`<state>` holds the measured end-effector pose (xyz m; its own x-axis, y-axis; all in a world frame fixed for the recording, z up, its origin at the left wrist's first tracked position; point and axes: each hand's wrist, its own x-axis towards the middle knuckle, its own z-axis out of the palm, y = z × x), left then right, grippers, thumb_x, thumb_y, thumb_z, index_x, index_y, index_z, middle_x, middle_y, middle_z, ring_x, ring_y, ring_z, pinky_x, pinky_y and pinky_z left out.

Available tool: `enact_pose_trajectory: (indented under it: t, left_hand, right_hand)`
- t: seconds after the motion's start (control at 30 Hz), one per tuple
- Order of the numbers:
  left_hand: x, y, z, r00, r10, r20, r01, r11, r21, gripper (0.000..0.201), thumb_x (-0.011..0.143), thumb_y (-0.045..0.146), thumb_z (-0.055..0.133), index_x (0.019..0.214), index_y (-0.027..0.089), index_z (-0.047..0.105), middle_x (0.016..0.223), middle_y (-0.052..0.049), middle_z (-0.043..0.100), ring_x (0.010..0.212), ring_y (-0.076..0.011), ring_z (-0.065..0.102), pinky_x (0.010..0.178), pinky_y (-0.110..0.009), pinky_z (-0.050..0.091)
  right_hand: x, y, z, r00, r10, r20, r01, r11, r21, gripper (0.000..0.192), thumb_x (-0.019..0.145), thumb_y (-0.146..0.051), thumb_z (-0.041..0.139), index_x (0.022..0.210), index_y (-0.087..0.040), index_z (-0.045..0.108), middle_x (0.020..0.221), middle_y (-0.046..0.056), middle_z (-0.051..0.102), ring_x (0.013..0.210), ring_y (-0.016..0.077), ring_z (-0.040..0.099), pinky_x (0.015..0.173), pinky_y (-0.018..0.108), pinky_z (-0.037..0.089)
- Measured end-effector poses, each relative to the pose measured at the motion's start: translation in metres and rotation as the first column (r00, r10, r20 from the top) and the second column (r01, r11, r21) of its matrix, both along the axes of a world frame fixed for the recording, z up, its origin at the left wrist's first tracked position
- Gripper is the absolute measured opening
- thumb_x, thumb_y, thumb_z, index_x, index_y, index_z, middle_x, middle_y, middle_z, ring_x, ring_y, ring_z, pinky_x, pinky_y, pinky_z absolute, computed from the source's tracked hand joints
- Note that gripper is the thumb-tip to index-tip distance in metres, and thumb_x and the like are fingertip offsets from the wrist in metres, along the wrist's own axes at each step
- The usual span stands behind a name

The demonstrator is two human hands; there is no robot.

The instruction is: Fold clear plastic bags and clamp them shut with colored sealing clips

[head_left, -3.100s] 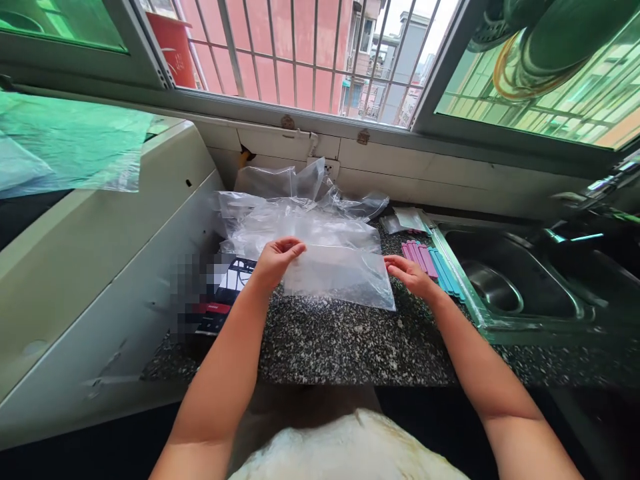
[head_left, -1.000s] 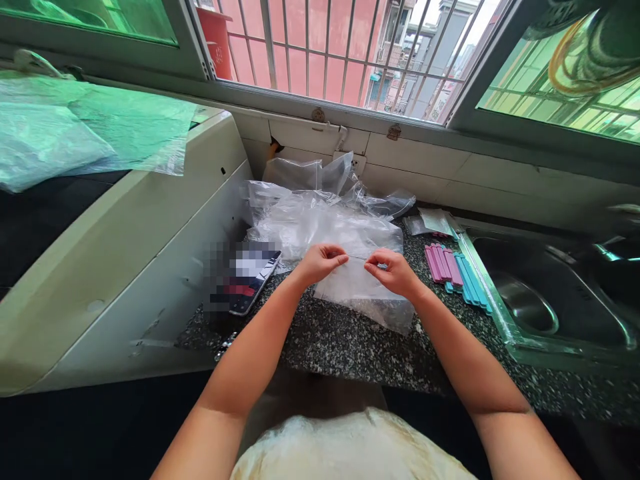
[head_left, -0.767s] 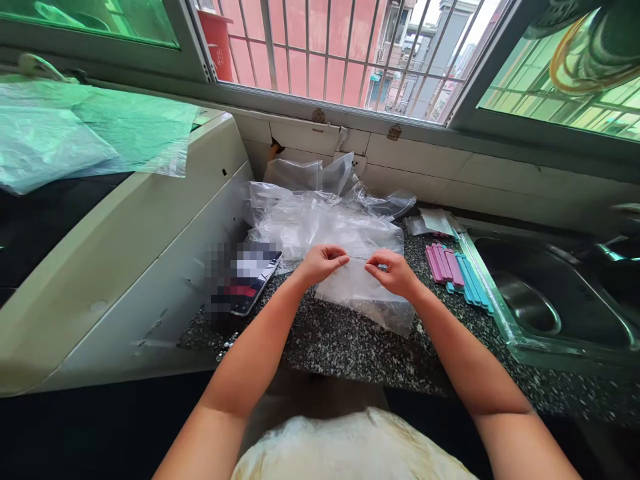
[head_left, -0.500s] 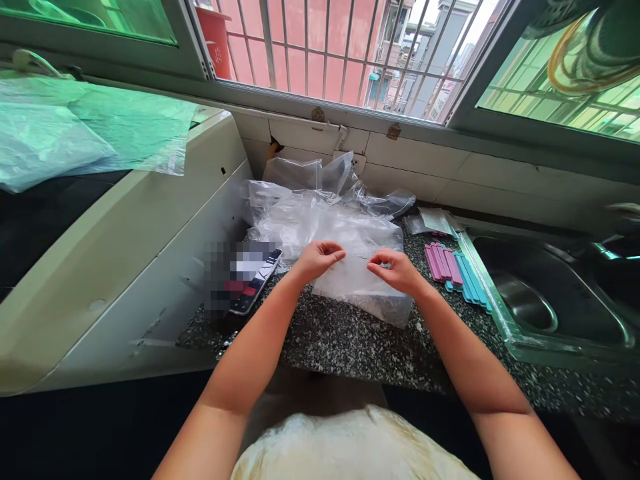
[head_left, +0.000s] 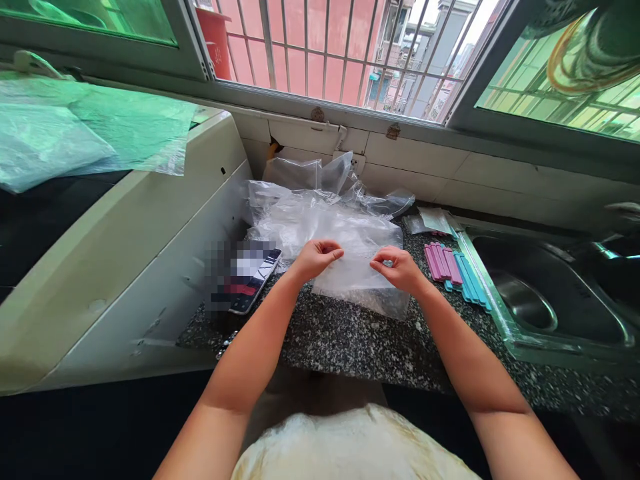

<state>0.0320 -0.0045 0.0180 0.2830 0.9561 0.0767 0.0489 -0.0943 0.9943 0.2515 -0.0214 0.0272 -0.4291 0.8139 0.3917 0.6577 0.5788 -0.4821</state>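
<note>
Clear plastic bag [head_left: 361, 283] laid flat on speckled worktop [head_left: 350, 340], long axis left-right, upper edge pinched by left hand [head_left: 315, 257] and right hand [head_left: 397, 267]; mouth probably faces window. Pink and blue clips [head_left: 455, 270] lie just right.

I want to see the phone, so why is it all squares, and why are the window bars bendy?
Head view: the phone is partly blurred into blocks; the wide lens bends the window bars; daylight glares off the plastic bags.
</note>
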Motion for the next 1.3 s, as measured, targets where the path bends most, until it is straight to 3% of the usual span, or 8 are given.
enact_pose_trajectory:
  t: [0.67,1.3]
  left_hand:
    - [-0.003,0.003,-0.001,0.998,0.041,0.048,-0.04,0.999,-0.029,0.012,0.064,0.026,0.064,0.062,0.014,0.062,0.057,0.001,0.056,0.052,-0.0071,0.043,0.048,-0.02,0.035]
    - [-0.002,0.004,-0.002,0.998,0.03,0.063,-0.029,0.999,-0.02,0.01,0.065,0.023,0.064,0.063,0.014,0.062,0.056,0.002,0.058,0.05,-0.0061,0.044,0.05,-0.02,0.036]
  right_hand:
    - [0.014,0.003,0.002,0.996,0.015,-0.086,-0.02,0.998,-0.055,0.022,0.08,-0.033,0.056,0.064,-0.019,0.062,0.066,0.003,0.063,0.065,0.0138,0.055,0.062,0.028,0.043]
    - [0.016,0.005,0.002,0.998,0.008,-0.066,-0.014,0.995,-0.101,0.03,0.079,-0.04,0.056,0.06,-0.018,0.061,0.063,0.003,0.061,0.063,0.0141,0.053,0.062,0.028,0.042]
